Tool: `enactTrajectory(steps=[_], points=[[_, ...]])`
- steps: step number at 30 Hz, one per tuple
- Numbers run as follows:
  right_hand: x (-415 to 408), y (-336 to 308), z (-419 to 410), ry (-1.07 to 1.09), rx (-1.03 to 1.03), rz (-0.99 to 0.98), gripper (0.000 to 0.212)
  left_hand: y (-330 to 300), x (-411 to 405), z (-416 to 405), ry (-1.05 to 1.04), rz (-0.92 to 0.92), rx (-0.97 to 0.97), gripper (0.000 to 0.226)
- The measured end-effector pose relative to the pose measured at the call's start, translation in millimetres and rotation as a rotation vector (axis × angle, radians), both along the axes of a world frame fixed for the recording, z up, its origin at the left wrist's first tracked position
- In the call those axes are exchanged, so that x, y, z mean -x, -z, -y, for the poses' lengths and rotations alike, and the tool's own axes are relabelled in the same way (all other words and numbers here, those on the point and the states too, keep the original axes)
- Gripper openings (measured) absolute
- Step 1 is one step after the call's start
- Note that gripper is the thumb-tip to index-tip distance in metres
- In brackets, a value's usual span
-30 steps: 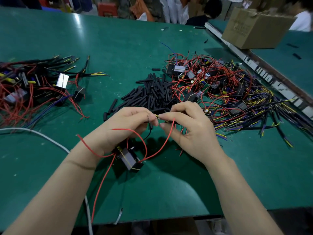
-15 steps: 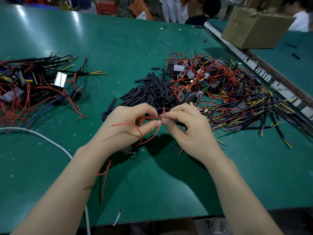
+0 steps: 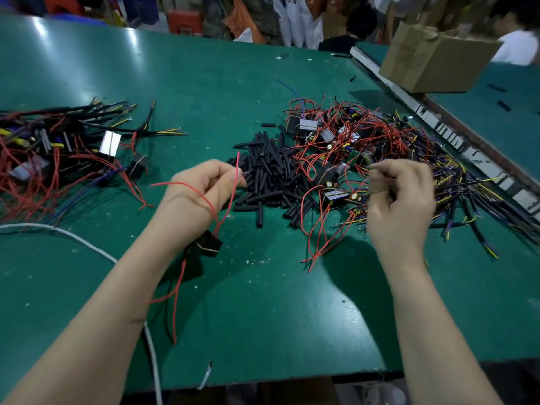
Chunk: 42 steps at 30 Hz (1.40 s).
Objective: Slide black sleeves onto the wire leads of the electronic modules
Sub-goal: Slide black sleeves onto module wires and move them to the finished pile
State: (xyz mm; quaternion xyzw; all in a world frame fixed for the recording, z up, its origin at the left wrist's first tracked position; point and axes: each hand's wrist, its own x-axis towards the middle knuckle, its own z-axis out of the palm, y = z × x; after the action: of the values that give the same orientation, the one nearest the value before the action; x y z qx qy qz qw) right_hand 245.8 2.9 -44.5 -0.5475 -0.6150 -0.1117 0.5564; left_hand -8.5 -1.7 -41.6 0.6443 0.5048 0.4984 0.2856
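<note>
My left hand (image 3: 201,194) pinches the red wire leads (image 3: 233,182) of a small black module (image 3: 208,244), which hangs under my wrist above the green table (image 3: 263,302). One red lead sticks up past my fingertips. A heap of short black sleeves (image 3: 271,176) lies just beyond my hands. My right hand (image 3: 400,200) is blurred, its fingers curled, over the near edge of a tangle of modules with red and yellow leads (image 3: 365,147). Whether it holds anything is unclear.
A second heap of modules with black-sleeved leads (image 3: 58,153) lies at the far left. A white cable (image 3: 73,238) runs under my left forearm. A cardboard box (image 3: 432,59) and a metal rail (image 3: 455,141) stand at the back right. People stand behind the table.
My hands, which pinched one lead together at the middle, have parted. The right hand has swung right to the module tangle. The left hand keeps the module and red leads.
</note>
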Motion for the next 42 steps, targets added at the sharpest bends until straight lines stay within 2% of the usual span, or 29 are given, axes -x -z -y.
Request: enactTrajectory(steps=[7, 9, 12, 15, 17, 19, 24, 26, 29, 31, 32, 34, 36, 38, 40, 42], points=[[28, 9, 3, -0.277, 0.215, 0.218, 0.014, 2, -8, 6, 0.089, -0.037, 0.003, 0.018], [25, 13, 3, -0.29, 0.285, 0.276, 0.012, 3, -8, 6, 0.099, -0.087, -0.002, 0.018], [26, 17, 3, -0.193, 0.366, 0.336, 0.01, 5, -7, 7, 0.095, -0.133, 0.017, 0.016], [33, 17, 5, -0.115, 0.345, 0.357, 0.011, 6, -5, 5, 0.096, -0.217, 0.003, 0.018], [41, 16, 7, -0.191, 0.314, 0.401, 0.01, 6, -5, 4, 0.102, -0.245, -0.027, 0.008], [50, 12, 5, -0.314, 0.332, 0.481, 0.01, 6, -4, 2, 0.079, -0.267, -0.087, 0.007], [68, 3, -15, -0.453, 0.506, 0.774, 0.025, 6, -3, -3, 0.034, -0.121, -0.042, 0.013], [70, 2, -25, -0.482, 0.53, 0.82, 0.023, 6, -1, -3, 0.038, -0.094, -0.015, 0.017], [74, 6, -30, -0.512, 0.443, 0.817, 0.016, 4, -1, -3, 0.019, -0.069, 0.0, 0.021], [77, 10, -26, -0.556, 0.395, 0.682, 0.012, 3, -2, -2, -0.012, -0.064, -0.01, 0.022], [77, 11, -24, -0.586, 0.35, 0.548, 0.01, 3, -2, -2, -0.034, -0.074, -0.021, 0.021], [75, 7, -23, -0.612, 0.28, 0.173, 0.009, 2, -2, -1, -0.06, -0.098, -0.042, 0.018], [73, -3, -20, -0.625, 0.324, -0.268, 0.022, 1, -4, 2, -0.048, -0.088, -0.046, 0.015], [74, -10, -19, -0.661, 0.341, -0.619, 0.03, 0, -8, 4, -0.037, -0.051, -0.031, 0.014], [75, -13, -17, -0.696, 0.349, -0.839, 0.028, 0, -11, 5, -0.033, -0.02, -0.023, 0.014], [77, -13, -17, -0.734, 0.374, -0.969, 0.021, 1, -13, 5, -0.026, -0.019, -0.033, 0.015]])
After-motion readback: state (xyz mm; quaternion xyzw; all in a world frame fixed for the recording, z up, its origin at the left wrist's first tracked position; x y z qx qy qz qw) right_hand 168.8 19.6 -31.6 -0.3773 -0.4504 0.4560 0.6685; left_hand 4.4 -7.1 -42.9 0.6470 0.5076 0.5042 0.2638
